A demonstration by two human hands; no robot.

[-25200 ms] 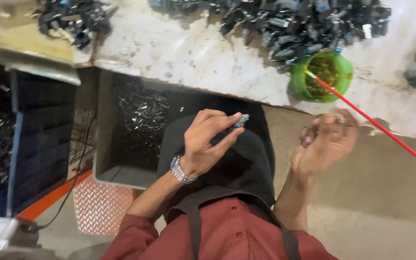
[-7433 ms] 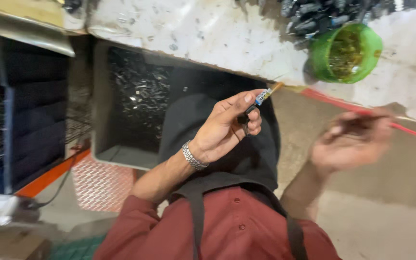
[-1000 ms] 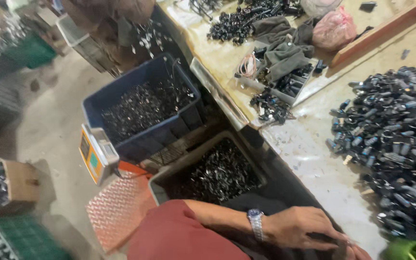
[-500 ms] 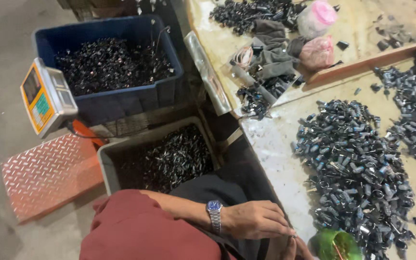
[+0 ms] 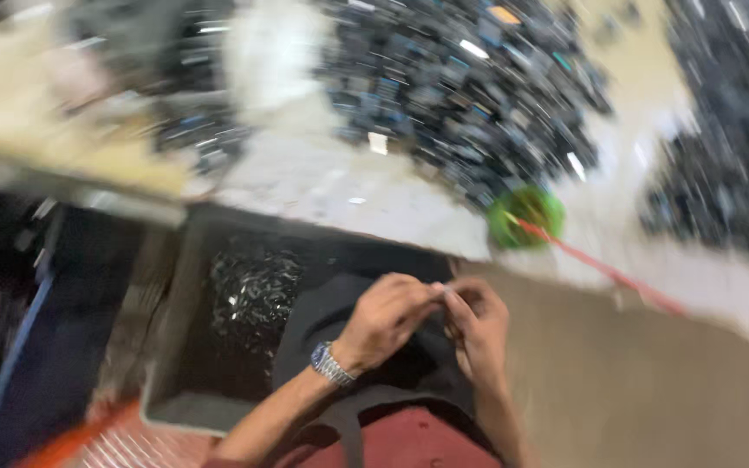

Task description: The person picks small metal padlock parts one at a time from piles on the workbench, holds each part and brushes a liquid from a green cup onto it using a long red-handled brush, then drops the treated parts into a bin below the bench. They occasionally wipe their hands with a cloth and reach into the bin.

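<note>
Frame heavily motion-blurred. Left hand [image 5: 387, 319] and right hand [image 5: 477, 325] meet fingertip to fingertip over a dark cloth [image 5: 331, 321] on the lap, fingers curled together, possibly pinching a small part; can't tell. Wristwatch [image 5: 331, 364] on left wrist. Grey bin [image 5: 185, 286] of dark pieces just left; green cup [image 5: 526, 217] on the bench [image 5: 340, 186] above, beside a pile of dark parts [image 5: 470, 78].

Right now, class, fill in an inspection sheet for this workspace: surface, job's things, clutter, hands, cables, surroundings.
Surface: pale speckled worktable, blurred.
Job's things: too blurred to tell what the fingers pinch.
Clutter: heap of small dark parts; round green plastic bowl with thin red stick.
Hands: left hand with silver wristwatch and right hand, fingertips meeting over the lap.
Cables: nothing seen.
Surroundings: grey bin of dark parts under the table.
</note>
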